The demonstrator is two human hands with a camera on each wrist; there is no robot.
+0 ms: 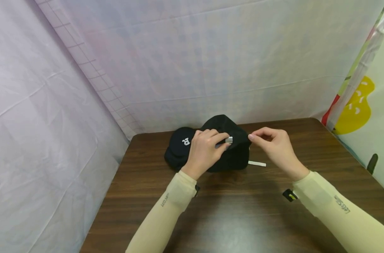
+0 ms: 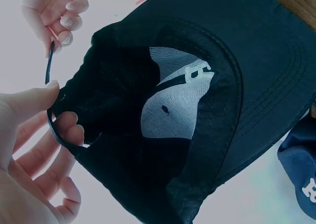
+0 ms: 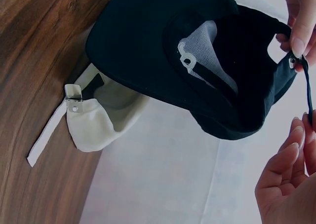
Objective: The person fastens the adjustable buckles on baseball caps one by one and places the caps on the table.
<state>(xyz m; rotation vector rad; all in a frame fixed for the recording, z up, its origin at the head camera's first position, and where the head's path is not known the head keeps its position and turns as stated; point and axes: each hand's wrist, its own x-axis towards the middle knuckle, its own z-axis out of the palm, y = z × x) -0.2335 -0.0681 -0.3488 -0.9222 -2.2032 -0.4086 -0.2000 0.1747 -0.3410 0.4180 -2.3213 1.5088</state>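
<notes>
A black cap [image 1: 221, 123] is held up above the table, its inside and white mesh lining showing in the left wrist view [image 2: 170, 118]. My left hand [image 1: 204, 149] pinches the cap's back strap beside its metal buckle [image 1: 229, 140]. A thin dark strap [image 3: 307, 86] runs from there to my right hand [image 1: 278, 149], whose thumb and fingertips pinch its end. The strap looks taut between the two hands in the wrist views.
To the left sits a dark cap with a white letter R [image 1: 180, 140]. Behind the held cap, a white cap [image 3: 91, 130] lies on the brown wooden table [image 1: 236, 211], its white strap [image 1: 257, 163] sticking out right. Pale curtains [image 1: 210, 63] hang at the table's back.
</notes>
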